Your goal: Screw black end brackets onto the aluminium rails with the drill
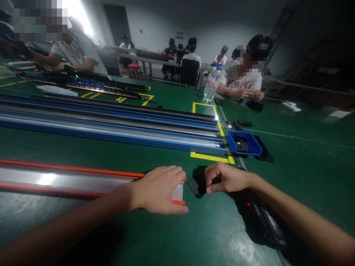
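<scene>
Inspected at a green bench (313,173). Found left hand (159,190) spread wide over the right end of the orange-edged rail (69,180), with fingers at the far edge and thumb extended beside the near edge. Rated as bracing from above rather than closed around.

Found right hand (226,178) with thumb and fingers curled narrow at the right side of a black plate (194,187). Could not tell from this angle whether gripping or merely touching. Located plate just beyond the rail's end, near but seemingly apart.

Judged step in hand as handling the plate at the rail's end while steadying the rail. Judged next move to call for a sure pinch on the plate and even pressure on the rail, given the narrow space between.

Noted a black tool (267,223) beneath the right forearm, apparently not held. Recorded a blue bin (253,139) with black parts (242,146) inside, beyond the right hand, and blue rails (111,136) lying farther back, with ends over yellow tape (212,157).
</scene>
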Tool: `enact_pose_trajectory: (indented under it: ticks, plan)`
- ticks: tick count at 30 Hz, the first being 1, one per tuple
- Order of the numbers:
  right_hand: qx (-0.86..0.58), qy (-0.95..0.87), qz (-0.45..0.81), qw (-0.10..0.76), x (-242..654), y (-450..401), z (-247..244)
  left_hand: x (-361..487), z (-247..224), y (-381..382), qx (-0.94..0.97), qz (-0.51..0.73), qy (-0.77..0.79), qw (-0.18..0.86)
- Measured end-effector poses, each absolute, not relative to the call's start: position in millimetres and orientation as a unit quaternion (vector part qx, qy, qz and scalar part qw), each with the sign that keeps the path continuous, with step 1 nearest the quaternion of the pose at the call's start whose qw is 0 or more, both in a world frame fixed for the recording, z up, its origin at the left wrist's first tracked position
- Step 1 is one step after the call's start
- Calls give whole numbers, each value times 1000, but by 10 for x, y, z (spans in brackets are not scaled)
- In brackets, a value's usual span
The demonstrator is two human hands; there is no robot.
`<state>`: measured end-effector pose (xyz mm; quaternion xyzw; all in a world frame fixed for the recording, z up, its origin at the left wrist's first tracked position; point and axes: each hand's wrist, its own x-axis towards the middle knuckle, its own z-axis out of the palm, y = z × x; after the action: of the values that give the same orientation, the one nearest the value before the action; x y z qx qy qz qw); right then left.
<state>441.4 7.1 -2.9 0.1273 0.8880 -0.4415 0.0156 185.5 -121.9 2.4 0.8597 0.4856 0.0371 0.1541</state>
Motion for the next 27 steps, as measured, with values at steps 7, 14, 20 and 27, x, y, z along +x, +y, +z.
enact_pose_trajectory:
  ticks: [7,14,20,27]
  plan:
    - [123,884,-448,45,4435,94,-46,1862,34,-1221,860,40,487,148]
    - [130,908,-397,44,4451,72,3,1859,43,-1218,863,36,484,143]
    - [123,943,-302,64,4427,-4,33,1892,48,-1243,861,37,493,121]
    - [96,943,-317,35,4398,-135,134,1951,34,-1334,840,11,539,58]
